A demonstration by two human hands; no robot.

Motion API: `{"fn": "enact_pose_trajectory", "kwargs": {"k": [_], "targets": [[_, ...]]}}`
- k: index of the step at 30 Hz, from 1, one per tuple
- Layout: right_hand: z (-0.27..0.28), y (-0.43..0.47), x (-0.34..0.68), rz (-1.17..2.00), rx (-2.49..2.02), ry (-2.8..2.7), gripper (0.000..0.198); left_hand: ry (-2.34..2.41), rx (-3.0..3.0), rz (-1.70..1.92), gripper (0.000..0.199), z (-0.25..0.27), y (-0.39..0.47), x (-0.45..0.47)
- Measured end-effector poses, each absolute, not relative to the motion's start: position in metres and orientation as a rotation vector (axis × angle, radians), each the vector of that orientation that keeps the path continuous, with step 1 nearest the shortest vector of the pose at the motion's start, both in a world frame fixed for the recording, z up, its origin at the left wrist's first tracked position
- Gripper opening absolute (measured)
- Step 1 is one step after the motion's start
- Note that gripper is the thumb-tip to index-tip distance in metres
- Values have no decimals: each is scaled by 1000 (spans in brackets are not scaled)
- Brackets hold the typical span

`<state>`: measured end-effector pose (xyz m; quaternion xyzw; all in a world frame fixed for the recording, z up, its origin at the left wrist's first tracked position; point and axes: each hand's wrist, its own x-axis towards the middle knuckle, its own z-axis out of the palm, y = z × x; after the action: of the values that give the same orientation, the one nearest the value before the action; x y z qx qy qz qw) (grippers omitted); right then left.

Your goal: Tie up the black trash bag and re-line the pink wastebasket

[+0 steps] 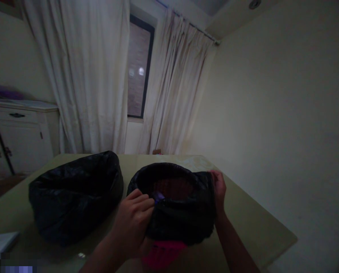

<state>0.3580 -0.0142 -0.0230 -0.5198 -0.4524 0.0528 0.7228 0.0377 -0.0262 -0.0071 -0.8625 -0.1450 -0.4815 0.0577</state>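
A: Dim room, evening light: your left hand [135,216] grips the near rim of a black bin liner [183,216] stretched over a pink bin [162,254]. Your fingers are clenched on the plastic, and something small and purple shows at the fingertips; I can't tell what it is.

B: And your right hand [219,187]?

A: It's at three o'clock on the bin's mouth, fingers curled over the liner's edge and pinching the plastic there. So both hands hold the same rim, left at about seven o'clock, right at three.

B: Where does the bin sit?

A: On the pale green table [255,223], close to you at six o'clock, its mouth open upward. Both hands touch the liner, but the left arm comes in shorter. The loose stretch of rim runs between your hands along the near right side.

B: What else is in shot?

A: A second black bag [75,193] lies at ten o'clock from the bin, just beside it, slumped and open. Behind are white curtains [92,76], a dark window [139,68] and a white cabinet [18,132] at far left.
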Motion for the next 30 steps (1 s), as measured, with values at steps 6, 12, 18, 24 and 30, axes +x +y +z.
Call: {"fn": "enact_pose_trajectory", "kwargs": {"k": [6,12,18,24,30], "targets": [[49,13,344,301,-1180,-1642,28,-469,-2515,-1460,15,-2,-28,37],[69,36,307,489,-1107,-1757,25,-540,-2395,-1363,18,4,-32,32],[67,41,289,810,-1143,-1531,41,-700,-2352,-1248,14,2,-29,24],[70,24,315,373,-1468,-1815,43,-827,-2365,-1209,10,6,-20,9],[91,12,316,904,-1338,-1490,45,-761,-2433,-1262,8,-1,-27,28]]}}
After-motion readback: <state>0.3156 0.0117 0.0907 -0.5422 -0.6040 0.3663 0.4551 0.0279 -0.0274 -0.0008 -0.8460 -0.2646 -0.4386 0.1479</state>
